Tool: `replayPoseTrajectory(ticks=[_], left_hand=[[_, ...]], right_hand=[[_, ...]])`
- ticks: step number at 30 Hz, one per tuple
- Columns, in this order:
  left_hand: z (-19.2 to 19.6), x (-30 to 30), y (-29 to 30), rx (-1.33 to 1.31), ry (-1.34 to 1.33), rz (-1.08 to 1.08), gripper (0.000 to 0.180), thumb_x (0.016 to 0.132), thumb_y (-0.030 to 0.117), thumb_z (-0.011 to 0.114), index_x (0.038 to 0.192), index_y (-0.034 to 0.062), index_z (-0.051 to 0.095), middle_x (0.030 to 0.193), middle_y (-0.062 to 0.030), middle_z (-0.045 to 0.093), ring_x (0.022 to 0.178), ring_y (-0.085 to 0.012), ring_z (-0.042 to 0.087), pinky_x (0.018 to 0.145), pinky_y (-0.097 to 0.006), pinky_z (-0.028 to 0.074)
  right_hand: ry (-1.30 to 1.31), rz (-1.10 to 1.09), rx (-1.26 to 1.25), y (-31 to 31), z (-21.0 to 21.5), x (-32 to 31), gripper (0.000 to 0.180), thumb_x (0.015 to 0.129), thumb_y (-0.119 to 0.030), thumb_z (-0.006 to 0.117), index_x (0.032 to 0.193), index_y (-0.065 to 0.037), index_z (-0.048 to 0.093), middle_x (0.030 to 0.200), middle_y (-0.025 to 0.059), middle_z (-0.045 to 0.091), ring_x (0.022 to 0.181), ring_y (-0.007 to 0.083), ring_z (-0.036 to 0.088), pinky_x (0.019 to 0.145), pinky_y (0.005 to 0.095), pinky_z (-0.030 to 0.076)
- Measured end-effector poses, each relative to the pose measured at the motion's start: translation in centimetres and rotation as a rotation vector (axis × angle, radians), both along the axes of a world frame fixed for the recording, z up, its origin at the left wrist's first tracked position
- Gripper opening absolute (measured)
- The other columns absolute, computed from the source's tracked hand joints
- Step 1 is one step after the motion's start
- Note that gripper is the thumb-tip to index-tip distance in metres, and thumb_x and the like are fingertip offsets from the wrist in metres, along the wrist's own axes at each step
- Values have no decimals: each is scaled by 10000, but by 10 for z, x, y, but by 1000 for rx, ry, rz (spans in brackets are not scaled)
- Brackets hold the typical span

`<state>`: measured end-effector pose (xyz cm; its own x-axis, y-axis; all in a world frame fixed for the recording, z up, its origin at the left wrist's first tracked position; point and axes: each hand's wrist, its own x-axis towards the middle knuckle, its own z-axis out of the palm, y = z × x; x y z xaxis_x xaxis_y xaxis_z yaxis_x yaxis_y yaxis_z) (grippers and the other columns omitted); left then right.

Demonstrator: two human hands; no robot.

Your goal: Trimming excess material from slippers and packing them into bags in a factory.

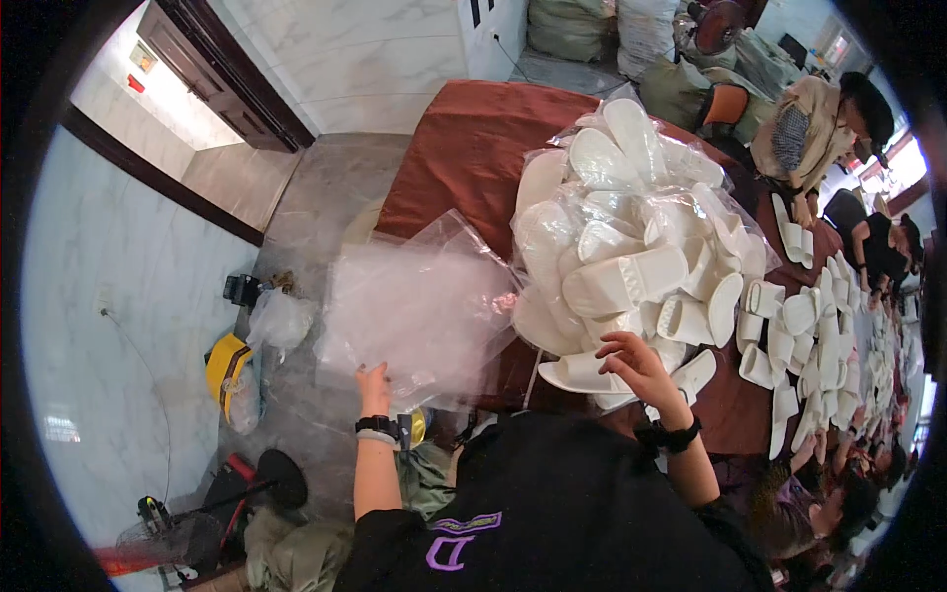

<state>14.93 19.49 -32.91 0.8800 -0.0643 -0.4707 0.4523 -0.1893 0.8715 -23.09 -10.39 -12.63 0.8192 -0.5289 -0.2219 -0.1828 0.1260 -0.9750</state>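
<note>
My left hand (374, 385) grips the lower edge of a large clear plastic bag (419, 301) that hangs spread out beside the table's left end. My right hand (636, 363) rests with bent fingers on a white slipper (582, 375) at the near edge of a tall heap of white slippers (631, 227), many of them in clear bags. The heap stands on a table under a brown cloth (464, 148). Both wrists wear dark bands.
Rows of loose white slippers (809, 345) run along the table to the right, where other people (819, 128) sit working. On the floor at left lie a yellow object (227, 370), a crumpled plastic bag (281, 321) and a fan (158, 533). Filled sacks (572, 25) stand at the back.
</note>
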Motion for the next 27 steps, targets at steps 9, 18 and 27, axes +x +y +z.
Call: replayPoseTrajectory(ticks=[9,18,27], left_hand=[[32,116,33,292,-287,-470,581,645,-50,519,1208,2,386,782,-90,568,580,-121,486,490,-256,391],[0,154,60,1193,-758,-560,843,691,218,751,1366,44,276,1219,-204,485,1066,-337,511,890,-416,428],[70,16,-48,754,-1214,-1069,889,689,452,727,1421,188,295,1473,-109,234,1322,-347,256,1027,-559,239]], right_hand=[[177,-112,-123,-16,-20,-31,318,922,-117,526,1219,-27,456,998,79,584,865,129,588,759,255,457],[476,-483,-469,-52,-162,-86,397,808,-198,643,1133,0,527,1041,172,592,860,264,611,751,346,491],[761,-480,-601,-48,-179,-142,771,642,-446,760,1199,0,469,1137,227,520,1036,386,525,872,433,448]])
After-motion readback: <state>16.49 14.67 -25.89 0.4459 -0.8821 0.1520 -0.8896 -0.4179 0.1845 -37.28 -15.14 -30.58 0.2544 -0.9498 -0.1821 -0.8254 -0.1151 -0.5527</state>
